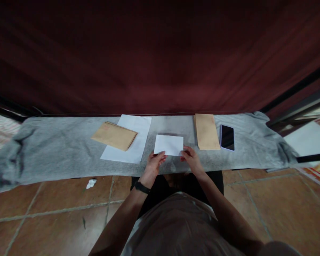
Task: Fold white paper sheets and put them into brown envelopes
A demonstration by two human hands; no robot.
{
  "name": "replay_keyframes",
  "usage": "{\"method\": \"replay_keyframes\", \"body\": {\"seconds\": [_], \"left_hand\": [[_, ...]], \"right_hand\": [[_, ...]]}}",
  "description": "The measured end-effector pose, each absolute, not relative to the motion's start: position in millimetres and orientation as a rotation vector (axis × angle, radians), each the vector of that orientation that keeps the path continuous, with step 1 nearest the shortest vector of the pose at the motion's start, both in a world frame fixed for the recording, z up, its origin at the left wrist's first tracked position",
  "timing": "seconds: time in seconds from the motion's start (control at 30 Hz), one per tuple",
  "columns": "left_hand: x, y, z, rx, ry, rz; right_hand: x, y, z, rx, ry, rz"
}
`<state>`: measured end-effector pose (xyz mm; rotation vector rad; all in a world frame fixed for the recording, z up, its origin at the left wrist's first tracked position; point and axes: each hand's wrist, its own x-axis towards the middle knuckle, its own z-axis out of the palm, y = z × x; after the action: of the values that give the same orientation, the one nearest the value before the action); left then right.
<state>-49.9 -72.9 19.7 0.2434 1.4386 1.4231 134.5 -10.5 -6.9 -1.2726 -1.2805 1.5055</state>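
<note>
A small white sheet of paper (169,144), perhaps folded, is held just above the grey cloth. My left hand (155,162) pinches its lower left corner, thumb on top and fingers beneath. At its lower right corner, my right hand (191,157) grips the edge in the same way. Left of my hands, several brown envelopes (114,136) lie stacked partly over larger white sheets (142,133). Another stack of brown envelopes (207,132) rests to the right of my right hand.
A phone (227,137) with a dark screen lies right of the right envelope stack. Grey cloth (61,149) covers the narrow table. A dark red curtain (160,71) hangs behind it. A crumpled white scrap (91,183) is on the tiled floor.
</note>
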Motion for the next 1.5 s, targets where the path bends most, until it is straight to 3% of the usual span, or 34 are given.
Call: {"method": "replay_keyframes", "body": {"seconds": [0.27, 0.43, 0.67, 0.9, 1.1, 1.33, 1.5], "left_hand": [[-70, -76, 16, 0.526, 1.750, 1.383], [-66, -74, 20, 1.053, 2.210, 0.967], [-60, -76, 32, 1.258, 2.349, 0.597], [-55, -79, 34, 1.455, 2.428, 0.374], [-51, -83, 36, 1.787, 2.449, 0.202], [-19, -81, 19, 2.299, 2.000, 0.366], [-17, -87, 5, 2.328, 1.990, 0.363]], "right_hand": [[144, -2, -5, -1.398, -1.692, 1.150], [139, -13, 2, -1.608, -2.046, 0.657], [134, -26, 8, -1.596, -2.290, 0.227], [131, -37, 3, -1.186, -2.495, 0.261], [130, -46, -3, -1.174, -2.600, 0.203], [133, -49, -13, -1.162, -2.609, 0.110], [139, -55, -19, -1.202, -2.597, 0.077]]}}
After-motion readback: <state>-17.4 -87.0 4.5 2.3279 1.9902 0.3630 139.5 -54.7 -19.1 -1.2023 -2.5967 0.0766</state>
